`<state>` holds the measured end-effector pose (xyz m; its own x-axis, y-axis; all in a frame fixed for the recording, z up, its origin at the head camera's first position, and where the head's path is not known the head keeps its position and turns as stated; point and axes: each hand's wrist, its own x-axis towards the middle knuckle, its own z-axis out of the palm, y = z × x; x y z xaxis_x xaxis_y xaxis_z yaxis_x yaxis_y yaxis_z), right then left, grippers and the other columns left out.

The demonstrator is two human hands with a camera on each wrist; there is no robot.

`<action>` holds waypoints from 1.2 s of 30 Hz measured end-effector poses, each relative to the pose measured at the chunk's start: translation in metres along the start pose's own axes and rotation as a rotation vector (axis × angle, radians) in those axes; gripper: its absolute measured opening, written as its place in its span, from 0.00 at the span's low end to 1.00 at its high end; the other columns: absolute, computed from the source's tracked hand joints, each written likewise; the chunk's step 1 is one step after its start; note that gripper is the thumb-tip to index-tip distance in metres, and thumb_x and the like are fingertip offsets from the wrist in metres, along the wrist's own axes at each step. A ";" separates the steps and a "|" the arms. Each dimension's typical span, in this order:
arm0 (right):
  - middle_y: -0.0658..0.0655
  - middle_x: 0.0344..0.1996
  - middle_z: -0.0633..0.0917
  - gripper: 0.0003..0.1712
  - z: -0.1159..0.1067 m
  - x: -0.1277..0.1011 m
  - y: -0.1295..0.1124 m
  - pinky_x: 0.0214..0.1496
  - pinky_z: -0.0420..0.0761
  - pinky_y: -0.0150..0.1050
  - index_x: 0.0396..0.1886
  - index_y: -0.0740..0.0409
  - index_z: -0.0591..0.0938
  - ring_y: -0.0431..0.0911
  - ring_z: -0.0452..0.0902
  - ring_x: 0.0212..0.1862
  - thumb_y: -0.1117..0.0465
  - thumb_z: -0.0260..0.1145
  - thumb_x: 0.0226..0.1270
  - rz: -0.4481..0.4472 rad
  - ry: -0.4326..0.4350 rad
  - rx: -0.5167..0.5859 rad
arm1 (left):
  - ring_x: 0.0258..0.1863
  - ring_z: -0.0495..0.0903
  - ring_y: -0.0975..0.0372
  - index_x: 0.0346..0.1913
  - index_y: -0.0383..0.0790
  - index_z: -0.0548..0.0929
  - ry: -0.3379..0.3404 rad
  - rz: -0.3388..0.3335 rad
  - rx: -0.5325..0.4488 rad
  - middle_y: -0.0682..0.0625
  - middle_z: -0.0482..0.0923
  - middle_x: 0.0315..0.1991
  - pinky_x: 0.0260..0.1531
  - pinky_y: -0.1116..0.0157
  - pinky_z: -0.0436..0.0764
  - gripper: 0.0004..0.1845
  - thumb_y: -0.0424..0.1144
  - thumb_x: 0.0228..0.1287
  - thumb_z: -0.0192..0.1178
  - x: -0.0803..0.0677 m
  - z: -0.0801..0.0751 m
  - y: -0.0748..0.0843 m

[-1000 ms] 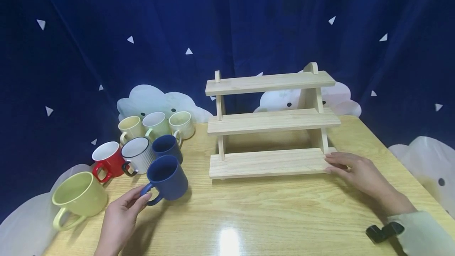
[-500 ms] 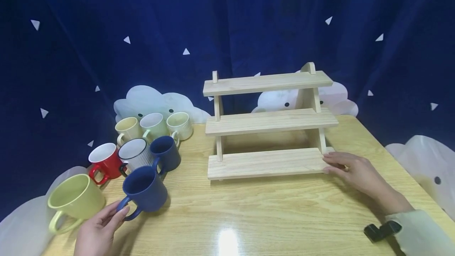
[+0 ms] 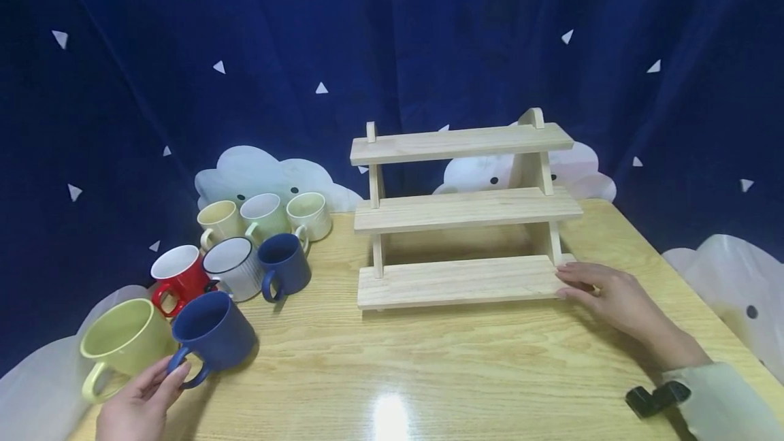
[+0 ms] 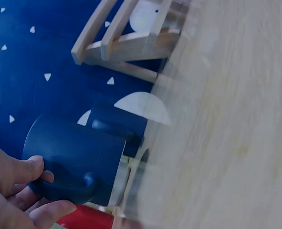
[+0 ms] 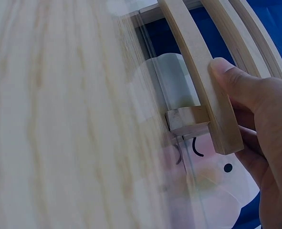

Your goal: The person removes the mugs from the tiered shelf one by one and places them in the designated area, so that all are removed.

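My left hand is at the near left of the table and grips the handle of a dark blue mug, which stands upright beside a large yellow-green mug. In the left wrist view, the left hand's thumb and fingers curl round the blue mug's handle. My right hand holds the right end of the lowest board of a three-tier wooden rack. In the right wrist view, its thumb lies on the rack's board and its fingers are behind it.
A red mug, a white ribbed mug and a second blue mug stand behind the held one, with three pale mugs further back. A black clip lies by my right sleeve. Dark blue curtain surrounds the table.
My left hand has drawn the blue mug by its handle to the left and nearer, until it sits beside the yellow-green mug. The right hand has stayed on the rack.
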<state>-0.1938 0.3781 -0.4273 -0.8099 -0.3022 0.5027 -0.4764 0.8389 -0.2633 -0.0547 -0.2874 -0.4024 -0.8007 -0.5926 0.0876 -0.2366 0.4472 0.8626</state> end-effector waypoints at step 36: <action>0.55 0.48 0.86 0.23 -0.001 0.000 -0.001 0.55 0.74 0.50 0.49 0.52 0.87 0.60 0.79 0.53 0.52 0.78 0.52 -0.011 0.006 -0.008 | 0.20 0.65 0.92 0.48 0.25 0.81 0.043 0.130 0.214 0.77 0.77 0.19 0.23 0.81 0.69 0.19 0.36 0.59 0.70 0.018 -0.010 -0.027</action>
<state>-0.1931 0.3779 -0.4268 -0.8026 -0.3083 0.5107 -0.4824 0.8391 -0.2516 -0.0574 -0.3172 -0.4191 -0.8091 -0.5465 0.2162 -0.2475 0.6505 0.7180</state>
